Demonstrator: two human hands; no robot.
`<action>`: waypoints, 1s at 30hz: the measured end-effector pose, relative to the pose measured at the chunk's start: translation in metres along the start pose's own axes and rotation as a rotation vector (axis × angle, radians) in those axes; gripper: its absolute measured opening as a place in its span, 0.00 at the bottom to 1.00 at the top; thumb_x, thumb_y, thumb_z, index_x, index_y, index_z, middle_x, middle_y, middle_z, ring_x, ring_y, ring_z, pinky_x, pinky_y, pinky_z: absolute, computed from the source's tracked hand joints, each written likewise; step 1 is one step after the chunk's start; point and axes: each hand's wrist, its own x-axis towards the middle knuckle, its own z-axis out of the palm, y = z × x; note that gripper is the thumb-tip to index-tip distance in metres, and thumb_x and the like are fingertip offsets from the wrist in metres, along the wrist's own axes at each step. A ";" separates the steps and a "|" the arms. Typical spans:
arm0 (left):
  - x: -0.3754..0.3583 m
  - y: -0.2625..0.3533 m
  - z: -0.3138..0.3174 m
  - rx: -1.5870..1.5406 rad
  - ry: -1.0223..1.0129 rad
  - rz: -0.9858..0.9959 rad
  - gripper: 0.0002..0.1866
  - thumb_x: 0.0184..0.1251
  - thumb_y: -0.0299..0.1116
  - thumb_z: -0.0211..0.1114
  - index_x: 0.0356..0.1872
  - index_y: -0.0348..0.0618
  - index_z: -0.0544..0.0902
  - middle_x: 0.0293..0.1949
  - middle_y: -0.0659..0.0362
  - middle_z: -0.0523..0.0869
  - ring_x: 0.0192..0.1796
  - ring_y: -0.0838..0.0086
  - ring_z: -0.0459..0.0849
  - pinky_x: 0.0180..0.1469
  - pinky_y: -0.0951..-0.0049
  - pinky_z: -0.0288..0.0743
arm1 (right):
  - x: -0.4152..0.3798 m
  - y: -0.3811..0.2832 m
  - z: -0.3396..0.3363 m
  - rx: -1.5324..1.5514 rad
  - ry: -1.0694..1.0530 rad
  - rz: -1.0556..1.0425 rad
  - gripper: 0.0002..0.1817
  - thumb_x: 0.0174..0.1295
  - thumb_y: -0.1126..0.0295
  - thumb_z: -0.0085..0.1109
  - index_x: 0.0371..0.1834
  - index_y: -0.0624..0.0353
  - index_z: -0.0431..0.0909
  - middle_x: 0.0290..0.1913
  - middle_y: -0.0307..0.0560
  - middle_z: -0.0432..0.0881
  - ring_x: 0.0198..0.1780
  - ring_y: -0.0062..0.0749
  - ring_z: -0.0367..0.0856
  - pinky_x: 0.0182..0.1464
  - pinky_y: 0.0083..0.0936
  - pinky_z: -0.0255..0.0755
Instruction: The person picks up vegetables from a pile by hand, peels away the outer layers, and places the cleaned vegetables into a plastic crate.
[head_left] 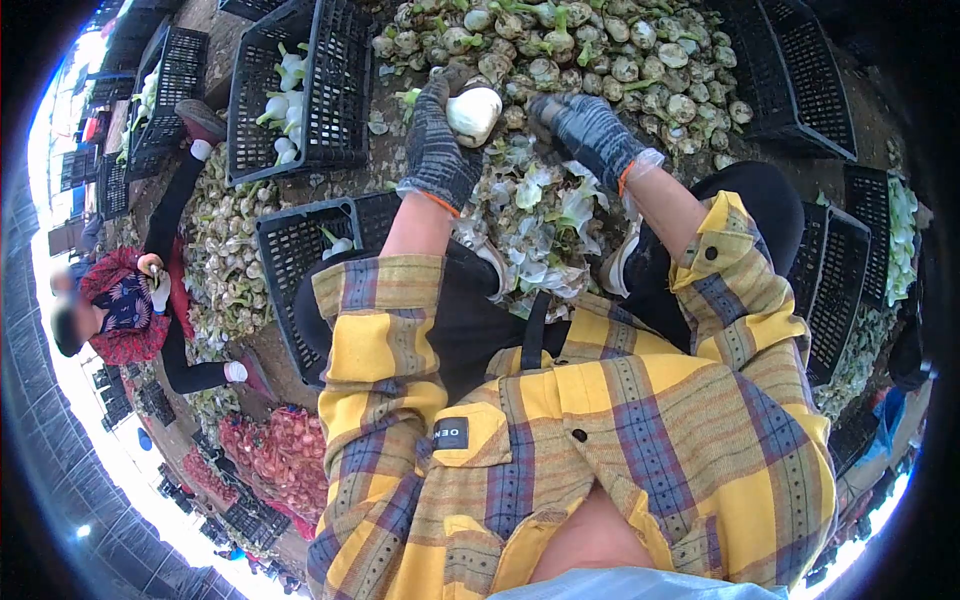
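The left hand (438,150), in a dark striped glove, curls closed around a white garlic bulb (474,116), whose green stem juts out to the left; the right hand (592,135), gloved alike, has its fingers bent at the near edge of a pile of garlic bulbs (625,60), though I cannot tell whether it grips anything; the held bulb is just above a litter of papery peels (540,225) between the person's shoes; a black plastic crate (337,90) with white stemmed bulbs (285,110) stands left of the left hand.
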 end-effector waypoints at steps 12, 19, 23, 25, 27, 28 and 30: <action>0.014 -0.025 -0.011 0.152 -0.010 -0.008 0.14 0.58 0.45 0.57 0.40 0.50 0.74 0.36 0.61 0.80 0.32 0.74 0.79 0.30 0.72 0.74 | -0.012 -0.070 0.006 0.944 0.136 0.338 0.19 0.56 0.61 0.55 0.45 0.64 0.68 0.35 0.45 0.75 0.30 0.27 0.76 0.33 0.25 0.78; -0.013 -0.012 0.007 0.630 -0.011 0.189 0.26 0.63 0.53 0.47 0.49 0.39 0.72 0.41 0.56 0.77 0.42 0.74 0.74 0.45 0.75 0.68 | -0.006 -0.055 0.017 0.836 0.130 0.248 0.27 0.50 0.56 0.62 0.45 0.66 0.67 0.38 0.47 0.75 0.35 0.29 0.76 0.36 0.26 0.78; 0.011 -0.025 -0.007 0.262 0.007 0.052 0.22 0.61 0.51 0.51 0.44 0.43 0.74 0.36 0.57 0.79 0.35 0.72 0.79 0.38 0.73 0.74 | -0.011 -0.049 0.021 0.875 0.124 0.185 0.20 0.53 0.64 0.59 0.45 0.64 0.67 0.40 0.48 0.75 0.37 0.31 0.77 0.38 0.26 0.77; 0.017 -0.029 -0.014 0.216 0.043 0.015 0.20 0.60 0.51 0.52 0.42 0.44 0.74 0.35 0.58 0.79 0.33 0.71 0.79 0.35 0.72 0.75 | -0.016 -0.053 0.019 0.940 0.091 0.181 0.16 0.55 0.71 0.55 0.46 0.62 0.67 0.41 0.48 0.75 0.39 0.32 0.78 0.39 0.26 0.77; 0.020 -0.031 -0.017 0.171 0.076 -0.023 0.19 0.60 0.50 0.53 0.41 0.45 0.74 0.33 0.58 0.80 0.32 0.71 0.80 0.33 0.72 0.77 | -0.014 -0.061 0.015 1.082 0.039 0.218 0.16 0.55 0.71 0.55 0.46 0.62 0.68 0.41 0.48 0.75 0.39 0.32 0.78 0.39 0.27 0.77; 0.021 -0.033 -0.017 0.218 0.051 -0.001 0.20 0.60 0.51 0.52 0.41 0.45 0.74 0.33 0.58 0.80 0.32 0.71 0.80 0.32 0.72 0.77 | -0.013 -0.063 0.014 1.223 -0.014 0.257 0.16 0.55 0.71 0.56 0.46 0.62 0.68 0.41 0.47 0.75 0.39 0.31 0.78 0.40 0.27 0.77; 0.021 -0.035 -0.018 0.267 0.025 0.020 0.20 0.61 0.51 0.51 0.41 0.45 0.74 0.33 0.58 0.80 0.31 0.70 0.80 0.32 0.71 0.77 | -0.011 -0.058 0.016 1.185 0.005 0.308 0.14 0.55 0.72 0.56 0.45 0.62 0.71 0.38 0.45 0.77 0.38 0.29 0.78 0.40 0.27 0.77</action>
